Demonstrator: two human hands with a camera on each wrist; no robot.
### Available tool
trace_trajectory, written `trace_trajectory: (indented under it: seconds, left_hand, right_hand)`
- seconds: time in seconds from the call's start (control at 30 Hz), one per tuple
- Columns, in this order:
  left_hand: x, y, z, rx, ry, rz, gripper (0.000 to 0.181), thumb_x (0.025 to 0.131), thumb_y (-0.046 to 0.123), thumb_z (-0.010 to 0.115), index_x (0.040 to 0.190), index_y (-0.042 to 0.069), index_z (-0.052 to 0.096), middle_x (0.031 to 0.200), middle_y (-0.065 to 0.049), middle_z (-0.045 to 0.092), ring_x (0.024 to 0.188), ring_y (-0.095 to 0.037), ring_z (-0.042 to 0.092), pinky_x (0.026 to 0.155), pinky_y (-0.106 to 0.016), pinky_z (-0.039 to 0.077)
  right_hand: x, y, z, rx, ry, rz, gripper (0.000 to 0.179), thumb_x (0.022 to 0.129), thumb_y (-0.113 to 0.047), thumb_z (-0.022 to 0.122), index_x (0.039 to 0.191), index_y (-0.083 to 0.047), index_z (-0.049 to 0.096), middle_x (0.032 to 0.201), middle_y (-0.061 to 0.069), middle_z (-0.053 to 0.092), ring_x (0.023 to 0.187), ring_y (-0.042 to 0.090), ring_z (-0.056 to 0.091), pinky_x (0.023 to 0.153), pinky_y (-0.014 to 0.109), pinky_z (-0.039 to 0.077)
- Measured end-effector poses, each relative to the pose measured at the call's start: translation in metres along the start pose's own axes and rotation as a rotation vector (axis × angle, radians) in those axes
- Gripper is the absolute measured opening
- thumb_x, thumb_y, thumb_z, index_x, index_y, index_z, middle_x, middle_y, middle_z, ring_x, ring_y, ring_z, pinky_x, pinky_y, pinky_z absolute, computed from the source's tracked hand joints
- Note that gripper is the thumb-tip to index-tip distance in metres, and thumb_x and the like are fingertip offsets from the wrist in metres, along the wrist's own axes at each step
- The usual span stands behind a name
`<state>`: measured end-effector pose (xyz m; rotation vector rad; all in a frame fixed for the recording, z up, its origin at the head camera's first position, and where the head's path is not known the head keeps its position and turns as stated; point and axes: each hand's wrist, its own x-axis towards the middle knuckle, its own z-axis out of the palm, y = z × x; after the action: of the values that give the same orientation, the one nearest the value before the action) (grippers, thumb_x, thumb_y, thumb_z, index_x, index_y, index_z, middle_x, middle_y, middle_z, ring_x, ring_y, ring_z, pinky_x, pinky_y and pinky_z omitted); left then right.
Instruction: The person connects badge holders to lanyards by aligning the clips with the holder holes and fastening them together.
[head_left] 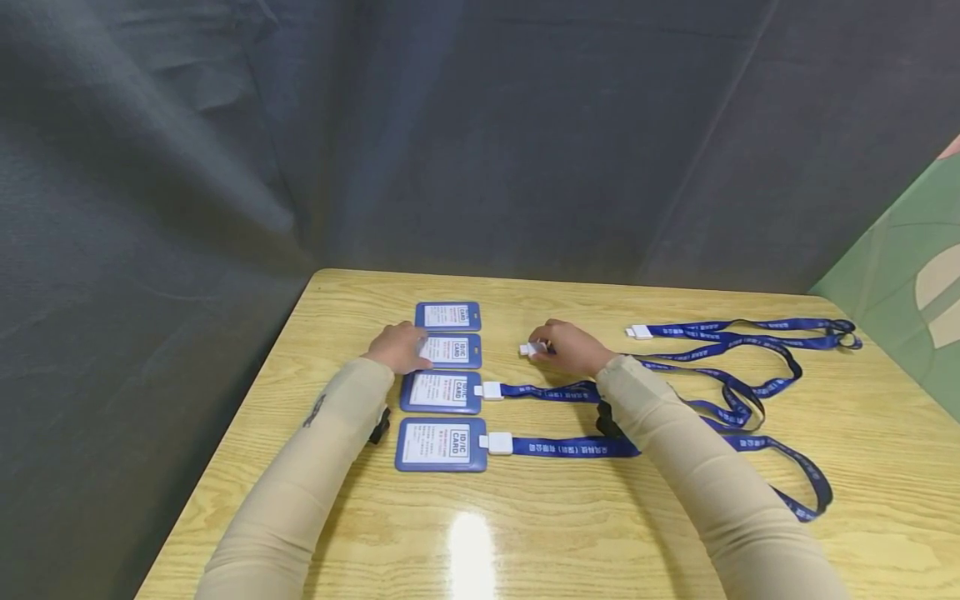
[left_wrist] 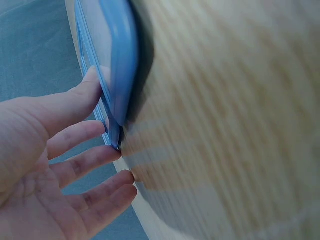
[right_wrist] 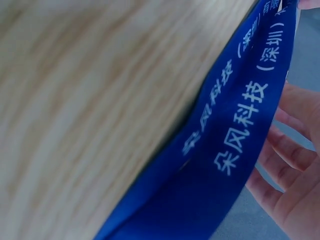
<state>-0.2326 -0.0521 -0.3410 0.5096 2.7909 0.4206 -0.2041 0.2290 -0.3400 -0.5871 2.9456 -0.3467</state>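
Note:
Across its left end, my left hand [head_left: 399, 347] grips a blue-framed ID card holder [head_left: 459, 352], second from the back in a column on the table. In the left wrist view the thumb [left_wrist: 86, 90] lies against one edge of a card holder [left_wrist: 125, 60], and the other fingers are spread behind it. Further right, my right hand [head_left: 576, 348] pinches the white clip [head_left: 531, 349] of a blue lanyard, apart from the card holder. The right wrist view shows the printed lanyard strap [right_wrist: 235, 120] running past the right hand [right_wrist: 300, 160]; its fingertips are partly hidden there.
Behind lies another card holder [head_left: 447, 316]. Nearer are two card holders [head_left: 408, 405] [head_left: 441, 465] joined to lanyards by white clips. A lanyard with a loose clip [head_left: 639, 332] lies at the back right. Straps loop across the wooden table [head_left: 360, 533]; a dark curtain [head_left: 480, 150] hangs behind.

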Motion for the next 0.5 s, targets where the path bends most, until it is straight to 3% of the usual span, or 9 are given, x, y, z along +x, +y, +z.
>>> trace_trajectory:
  seconds: [0.5]
  left_hand:
    - [0.0007,-0.0003,0.0011,0.001,0.008,0.005,0.058,0.085,0.028,0.068,0.133,0.002,0.049,0.133,-0.02,0.051,0.124,-0.035,0.048,0.106,-0.045,0.039]
  right_hand:
    - [0.0038,-0.0018,0.0036,0.007,-0.012,-0.004,0.032,0.089,-0.019,0.063,0.115,-0.002,0.063,0.104,0.014,0.064,0.083,0.018,0.058,0.079,0.036,0.052]
